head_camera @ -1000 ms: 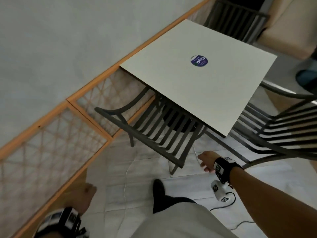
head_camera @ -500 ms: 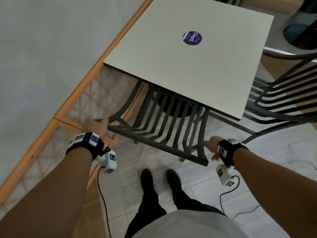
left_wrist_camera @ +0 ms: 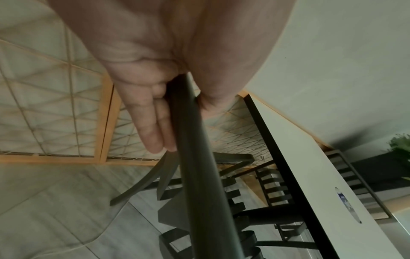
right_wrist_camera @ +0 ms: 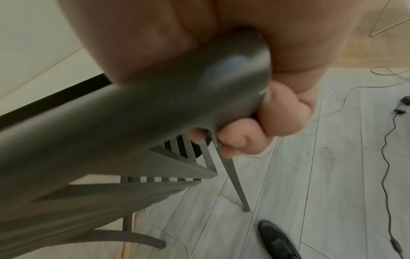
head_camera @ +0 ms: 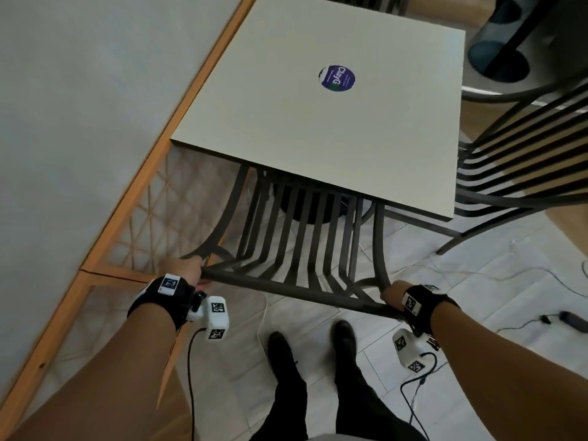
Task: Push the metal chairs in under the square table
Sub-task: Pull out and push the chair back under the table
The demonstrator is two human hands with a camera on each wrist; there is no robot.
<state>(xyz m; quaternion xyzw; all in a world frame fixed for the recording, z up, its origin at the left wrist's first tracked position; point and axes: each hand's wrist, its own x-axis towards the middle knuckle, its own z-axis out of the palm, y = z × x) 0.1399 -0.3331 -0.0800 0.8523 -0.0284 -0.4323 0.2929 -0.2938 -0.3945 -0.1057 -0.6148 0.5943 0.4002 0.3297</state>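
Observation:
A dark slatted metal chair (head_camera: 299, 243) stands in front of me, its seat partly under the cream square table (head_camera: 286, 128). My left hand (head_camera: 186, 268) grips the left end of the chair's top rail (left_wrist_camera: 193, 157), fingers curled round it. My right hand (head_camera: 393, 294) grips the right end of the same rail (right_wrist_camera: 155, 108), fingers wrapped round the bar. A second metal chair (head_camera: 521, 160) stands at the table's right side, pulled out from it. Part of a third chair shows beyond the table's far edge.
A wall with an orange-framed lattice rail (head_camera: 133, 218) runs close along the left. Cables (head_camera: 541, 281) lie on the tiled floor at right. My feet (head_camera: 315, 351) stand just behind the chair. The table's dark round base (head_camera: 305, 211) sits under the top.
Both hands have come up and taken hold of the chair's top rail; a second ago they hung free. I have stepped in squarely behind the chair, which sits further under the table.

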